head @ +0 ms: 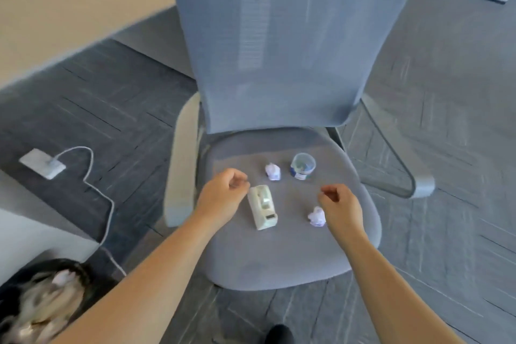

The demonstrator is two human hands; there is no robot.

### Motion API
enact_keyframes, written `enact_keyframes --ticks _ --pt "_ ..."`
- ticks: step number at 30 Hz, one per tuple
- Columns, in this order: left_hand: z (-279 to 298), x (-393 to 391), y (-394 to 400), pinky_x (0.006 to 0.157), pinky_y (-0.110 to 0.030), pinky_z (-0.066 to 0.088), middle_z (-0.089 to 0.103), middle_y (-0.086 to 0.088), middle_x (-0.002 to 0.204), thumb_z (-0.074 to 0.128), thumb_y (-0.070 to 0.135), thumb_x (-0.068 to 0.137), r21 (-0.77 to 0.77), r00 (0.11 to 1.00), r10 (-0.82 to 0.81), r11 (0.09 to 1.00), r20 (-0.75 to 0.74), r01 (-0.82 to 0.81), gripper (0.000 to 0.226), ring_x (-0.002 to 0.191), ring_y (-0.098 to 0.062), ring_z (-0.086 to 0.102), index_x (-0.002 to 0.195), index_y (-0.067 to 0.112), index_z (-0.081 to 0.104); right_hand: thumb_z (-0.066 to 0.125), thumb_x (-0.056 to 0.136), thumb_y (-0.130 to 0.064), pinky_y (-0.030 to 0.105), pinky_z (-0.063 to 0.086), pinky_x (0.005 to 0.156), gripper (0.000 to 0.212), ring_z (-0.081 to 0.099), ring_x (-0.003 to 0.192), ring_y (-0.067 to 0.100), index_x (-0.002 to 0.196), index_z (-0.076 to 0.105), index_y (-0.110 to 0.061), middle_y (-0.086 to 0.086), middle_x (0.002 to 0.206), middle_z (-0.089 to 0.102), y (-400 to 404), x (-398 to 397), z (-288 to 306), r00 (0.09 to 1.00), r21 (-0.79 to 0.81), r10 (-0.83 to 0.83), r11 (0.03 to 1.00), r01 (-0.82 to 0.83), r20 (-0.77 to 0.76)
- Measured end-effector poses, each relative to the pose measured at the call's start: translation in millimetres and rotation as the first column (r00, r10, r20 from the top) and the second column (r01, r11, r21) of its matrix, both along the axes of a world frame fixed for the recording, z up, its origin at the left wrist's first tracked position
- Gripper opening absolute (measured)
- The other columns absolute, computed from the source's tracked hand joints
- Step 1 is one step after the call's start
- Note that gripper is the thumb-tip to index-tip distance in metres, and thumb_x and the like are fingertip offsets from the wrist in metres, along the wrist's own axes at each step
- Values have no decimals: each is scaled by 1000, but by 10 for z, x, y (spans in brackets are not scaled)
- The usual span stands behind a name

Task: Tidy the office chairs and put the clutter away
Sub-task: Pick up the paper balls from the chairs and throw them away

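A grey mesh-backed office chair (279, 254) faces me. On its seat lie a white tissue pack (263, 208), two crumpled paper balls, one at the back (272, 171) and one at the front right (317, 216), and a small clear round tub (303, 166). My left hand (220, 198) hovers just left of the tissue pack, fingers curled, holding nothing. My right hand (342, 205) hangs beside the front paper ball, fingers loosely curled and empty.
A beige desk (55, 8) stands at the upper left. A white floor socket plate (42, 162) with a white cable (103, 195) lies on the dark carpet. A black bin with paper waste (42, 301) sits at the lower left. My shoe (279, 334) shows below.
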State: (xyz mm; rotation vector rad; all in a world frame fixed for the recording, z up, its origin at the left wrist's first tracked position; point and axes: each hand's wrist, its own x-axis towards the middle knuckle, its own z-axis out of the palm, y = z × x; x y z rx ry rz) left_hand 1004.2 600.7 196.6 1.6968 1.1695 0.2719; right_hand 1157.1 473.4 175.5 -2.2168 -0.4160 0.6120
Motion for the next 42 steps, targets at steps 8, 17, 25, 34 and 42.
enact_keyframes --ticks 8,17,25,34,42 --pt "-1038 1317 -611 79 -25 38 63 -12 116 57 14 85 -145 989 -101 986 -110 85 23 95 -22 56 107 8 60 49 90 -13 18 33 51 27 47 69 11 115 56 -7 -1 91 53 -644 1077 -808 996 -115 -49 992 41 -68" --pt "-2172 2057 -854 101 -30 34 42 -11 140 68 26 78 -146 900 -316 948 -300 284 65 129 -27 40 135 13 38 50 88 -10 8 38 49 23 47 64 2 110 56 -11 -10 72 51 -911 1524 -1677 960 -90 -149 987 131 -238" --pt "-2246 2219 -726 72 -27 37 61 -8 113 66 18 76 -46 916 -219 975 -337 216 36 97 -27 56 109 7 54 50 89 -10 3 38 41 11 48 62 5 98 52 -16 -6 71 52 -853 1608 -1835 940 -69 -176 984 163 -292" --pt "-1476 1923 -84 66 -23 36 53 7 91 65 19 78 -4 991 48 999 -127 -49 32 88 -17 49 105 19 47 51 86 -8 7 35 40 19 44 57 6 104 58 -9 -9 67 47 -67 1427 -1533 948 -12 -41 999 39 -314" --pt "-1624 1318 720 51 -12 35 56 -5 86 64 17 79 -53 961 261 962 -92 -267 23 69 -17 49 96 12 51 51 86 -12 12 38 65 34 50 88 15 120 53 -11 3 110 60 927 1105 -1452 943 -48 171 980 -193 -287"
